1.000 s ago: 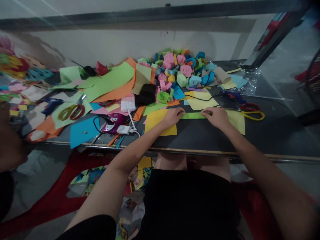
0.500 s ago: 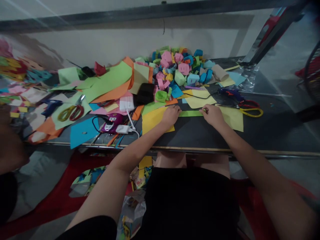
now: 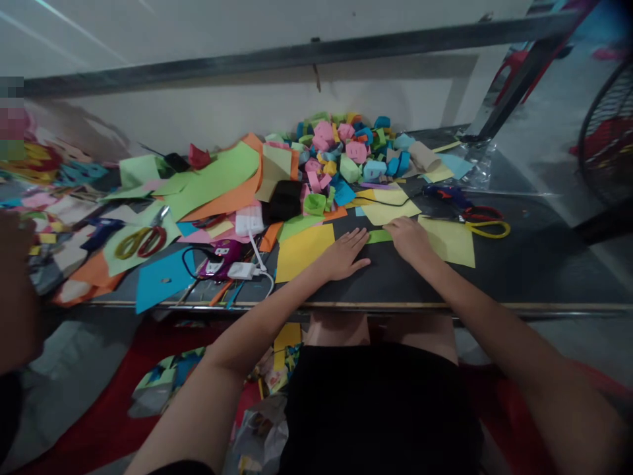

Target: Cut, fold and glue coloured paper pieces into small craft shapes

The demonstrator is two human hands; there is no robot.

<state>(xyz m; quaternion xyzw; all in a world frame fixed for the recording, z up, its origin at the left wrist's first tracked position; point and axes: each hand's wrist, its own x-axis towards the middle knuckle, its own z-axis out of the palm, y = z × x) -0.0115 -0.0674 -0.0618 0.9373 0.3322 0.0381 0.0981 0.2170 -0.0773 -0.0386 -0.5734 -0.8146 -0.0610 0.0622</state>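
A green paper strip [image 3: 380, 236] lies across the dark tabletop in front of me. My left hand [image 3: 347, 254] rests flat over the strip's left part, thumb apart from the fingers, and hides that end. At the strip's right end my right hand [image 3: 406, 239] has its fingers bent together, closed on the paper; its tips are small in view. Beside my left hand is a yellow paper sheet [image 3: 302, 254]. A pale yellow sheet [image 3: 448, 243] lies next to and partly behind my right wrist.
Folded paper pieces [image 3: 346, 148] are heaped at the back. Scissors [image 3: 487, 221] and a blue glue gun [image 3: 448, 194] lie to the right. More scissors [image 3: 141, 242], a purple power strip [image 3: 222, 257] and paper sheets cover the left. Another person's arm [image 3: 20, 297] shows at the left edge.
My left hand has gone from bent fingers at the strip's left end to lying flat with fingers stretched. My right hand has shifted slightly left, and less of the strip shows.
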